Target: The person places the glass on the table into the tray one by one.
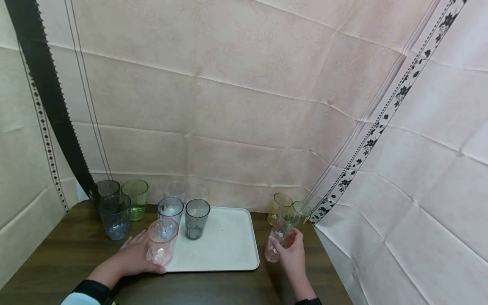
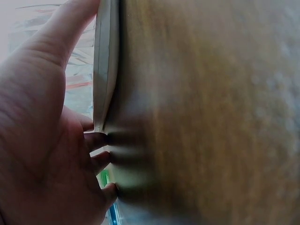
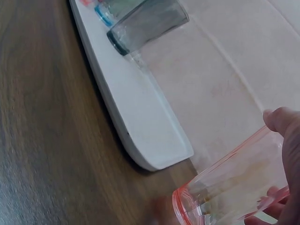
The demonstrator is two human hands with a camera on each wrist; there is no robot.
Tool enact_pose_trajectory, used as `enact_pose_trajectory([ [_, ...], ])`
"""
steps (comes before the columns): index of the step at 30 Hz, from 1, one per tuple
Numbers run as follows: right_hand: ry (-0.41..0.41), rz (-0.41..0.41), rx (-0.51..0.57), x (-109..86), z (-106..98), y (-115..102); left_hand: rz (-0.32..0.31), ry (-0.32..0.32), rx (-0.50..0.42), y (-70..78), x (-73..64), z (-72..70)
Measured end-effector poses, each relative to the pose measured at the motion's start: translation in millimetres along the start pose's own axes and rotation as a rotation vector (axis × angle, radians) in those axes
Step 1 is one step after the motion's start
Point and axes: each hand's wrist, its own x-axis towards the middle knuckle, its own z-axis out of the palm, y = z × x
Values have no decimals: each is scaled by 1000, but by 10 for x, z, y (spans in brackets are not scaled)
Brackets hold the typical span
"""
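Observation:
In the head view my right hand point(image 1: 292, 253) grips a clear pink glass point(image 1: 275, 242), thumb on one side and fingers on the other. The right wrist view shows this pink glass point(image 3: 234, 187) tilted, its red-rimmed base close over the wood. My left hand point(image 1: 133, 257) rests at the front left corner of a white tray point(image 1: 228, 241), thumb at the front edge and fingers extended along the left side. Another pink glass point(image 1: 163, 243) stands upright on that corner, beside the left hand. Fingertips point(image 2: 111, 191) of the left hand touch down by the tray's edge in the left wrist view.
Behind the near pink glass on the tray are a blue glass point(image 1: 170, 207), a grey glass point(image 1: 196, 220) and two colourless ones. Blue point(image 1: 115, 220), green point(image 1: 136, 199) and dark glasses stand left of it. A yellow glass point(image 1: 279, 207) and a green glass point(image 1: 302, 212) stand at right. Cloth point(image 1: 228, 127) hangs behind.

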Motion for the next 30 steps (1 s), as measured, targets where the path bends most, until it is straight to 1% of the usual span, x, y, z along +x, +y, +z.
enact_pose_trajectory([
  [4, -13, -28, -13, -38, 17, -52, -11, -2, -1, -6, 6, 2],
  [7, -22, -43, -17, -59, 33, -86, -7, -5, -12, 7, -1, -17],
  [12, -32, -75, 14, -100, 67, -144, -11, -14, -27, 24, -10, -27],
  [15, -50, -88, 30, -134, 111, -184, -21, -17, -21, 27, -10, -23],
  [23, -138, -106, 55, -306, 358, -339, -16, -17, -15, 62, -39, -53],
  [30, -227, -129, 105, -461, 609, -508, -6, -13, -10, 33, -26, -33],
])
